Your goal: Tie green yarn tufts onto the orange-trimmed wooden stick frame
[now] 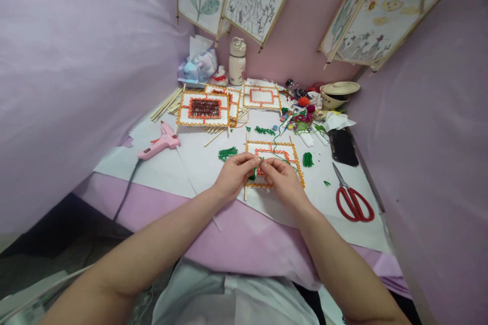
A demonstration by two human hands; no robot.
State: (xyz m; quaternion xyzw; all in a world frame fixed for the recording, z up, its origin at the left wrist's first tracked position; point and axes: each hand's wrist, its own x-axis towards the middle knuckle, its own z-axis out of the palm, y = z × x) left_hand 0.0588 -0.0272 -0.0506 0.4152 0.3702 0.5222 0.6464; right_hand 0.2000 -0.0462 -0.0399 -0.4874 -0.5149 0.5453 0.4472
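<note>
Both my hands meet over a stick frame (298, 166) wound with orange-yellow yarn, with a smaller orange-red rectangle inside it. My left hand (237, 170) is closed, thumb and forefinger pinched on green yarn (252, 175). Close beside it, my right hand (280, 172) pinches at the same green yarn, its fingertips nearly touching the left ones. A green strand (276, 148) runs up from the frame toward the back. Cut green yarn bundles lie left (227, 154), right (308, 159) and behind (265, 131) the frame. The exact pinch point is partly hidden by my fingers.
A pink glue gun (162, 142) lies left, its cord over the table edge. Red-handled scissors (353, 200) and a black phone (343, 147) lie right. Finished-looking frames (203, 123), a bottle (237, 63), tissues (198, 66), yarn balls (304, 101) and a lidded bowl (335, 96) stand behind.
</note>
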